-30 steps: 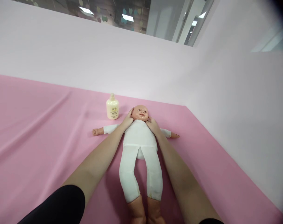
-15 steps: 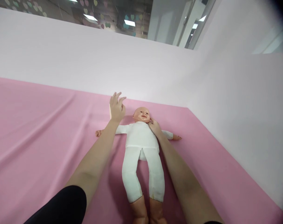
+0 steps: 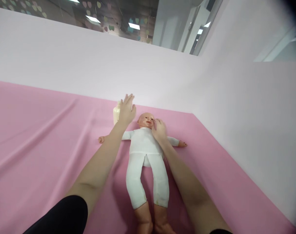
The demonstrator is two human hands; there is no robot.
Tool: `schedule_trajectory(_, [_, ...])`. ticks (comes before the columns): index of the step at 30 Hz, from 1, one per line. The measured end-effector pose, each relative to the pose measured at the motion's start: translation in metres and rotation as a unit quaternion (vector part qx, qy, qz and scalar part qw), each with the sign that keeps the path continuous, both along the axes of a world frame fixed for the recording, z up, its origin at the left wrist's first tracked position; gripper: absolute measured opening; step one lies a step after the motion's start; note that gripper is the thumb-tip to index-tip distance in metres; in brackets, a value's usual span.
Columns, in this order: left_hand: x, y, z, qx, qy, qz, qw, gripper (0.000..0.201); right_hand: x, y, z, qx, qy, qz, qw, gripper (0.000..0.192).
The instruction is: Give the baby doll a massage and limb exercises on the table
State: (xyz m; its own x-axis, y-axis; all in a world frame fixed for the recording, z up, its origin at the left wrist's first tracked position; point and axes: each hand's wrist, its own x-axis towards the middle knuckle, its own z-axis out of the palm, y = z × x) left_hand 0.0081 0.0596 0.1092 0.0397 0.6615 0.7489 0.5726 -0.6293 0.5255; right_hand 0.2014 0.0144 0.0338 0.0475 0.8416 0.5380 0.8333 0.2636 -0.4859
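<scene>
A baby doll (image 3: 146,140) in a white top and trousers lies on its back, arms spread and bare feet toward me. My right hand (image 3: 160,130) rests at the side of its head and neck, fingers apart and slightly curled, with nothing held. Left of the doll's head, my left hand (image 3: 127,110) is raised with its fingers stretched out and holds nothing. Just behind that hand stands a cream-coloured bottle (image 3: 116,114), partly hidden by the hand and wrist.
Beneath the doll is a pink sheet (image 3: 52,156) with long creases at the left. A white wall (image 3: 89,65) rises behind it, and another wall (image 3: 260,123) runs along the right. Above the back wall, a window (image 3: 128,19) shows heart-shaped decorations and ceiling lights.
My left hand has moved right toward the doll's head, uncovering the cream bottle. My right hand has shifted up a little from the neck, its fingers now more spread.
</scene>
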Motion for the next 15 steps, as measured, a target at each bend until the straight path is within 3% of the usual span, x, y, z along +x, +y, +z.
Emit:
schedule_trajectory(4, [0.045, -0.026, 0.005, -0.024, 0.041, -0.195, 0.980, 0.044, -0.039, -0.036, 0.006, -0.057, -0.092, 0.156, 0.982, 0.052])
schedule_trajectory(6, [0.067, -0.038, -0.006, -0.043, 0.057, -0.277, 0.958, 0.040, -0.053, -0.055, -0.002, -0.110, -0.121, 0.197, 0.967, 0.059])
schedule_trajectory(8, [0.085, -0.047, -0.025, -0.084, 0.097, -0.339, 0.932, 0.037, -0.060, -0.070, -0.012, -0.119, -0.122, 0.243, 0.955, 0.057])
schedule_trajectory(11, [0.100, -0.053, -0.057, -0.195, 0.129, -0.369, 0.900, 0.033, -0.058, -0.082, -0.024, -0.120, -0.096, 0.236, 0.960, 0.056])
schedule_trajectory(15, [0.102, -0.048, -0.084, -0.239, 0.145, -0.352, 0.893, 0.025, -0.054, -0.084, -0.027, -0.116, -0.100, 0.227, 0.962, 0.054])
